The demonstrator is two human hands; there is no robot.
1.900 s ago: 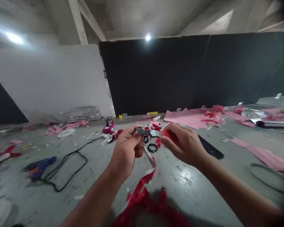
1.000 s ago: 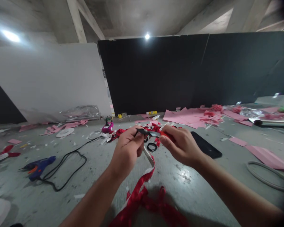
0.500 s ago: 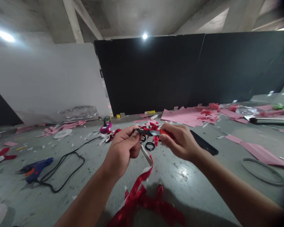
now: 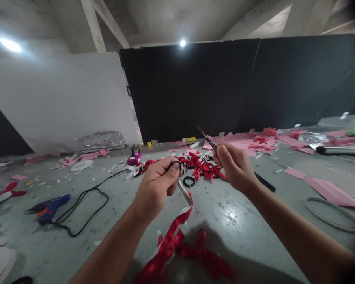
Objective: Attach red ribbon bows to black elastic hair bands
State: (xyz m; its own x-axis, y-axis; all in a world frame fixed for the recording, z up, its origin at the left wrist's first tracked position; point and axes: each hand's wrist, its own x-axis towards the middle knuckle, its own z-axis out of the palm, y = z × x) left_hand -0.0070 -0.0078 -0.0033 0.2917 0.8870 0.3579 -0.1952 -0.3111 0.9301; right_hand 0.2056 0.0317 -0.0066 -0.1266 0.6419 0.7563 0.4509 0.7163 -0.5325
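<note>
My left hand (image 4: 158,183) pinches a small black loop or strip (image 4: 179,165), partly hidden by the fingers. A red ribbon with a whitish back (image 4: 182,213) runs down from just below that hand to a pile of red ribbon pieces (image 4: 207,254) near me. My right hand (image 4: 236,167) is closed around scissors (image 4: 211,142), their slim dark blades pointing up and left and blurred at the tip. On the floor between the hands lies a black ring (image 4: 189,181), with red ribbon scraps (image 4: 205,167) behind it.
A blue glue gun (image 4: 49,209) with a black cord lies at left. A dark flat slab (image 4: 265,182) sits behind my right wrist. Pink sheets (image 4: 239,142), a grey ring (image 4: 331,215) and a foil roll (image 4: 340,150) are at right. A black panel (image 4: 195,90) stands behind.
My right hand has drawn the scissors away from the black strip, moving right and tilting the blades upward. My left hand stays nearly in place, and the black piece now shows shorter and curled.
</note>
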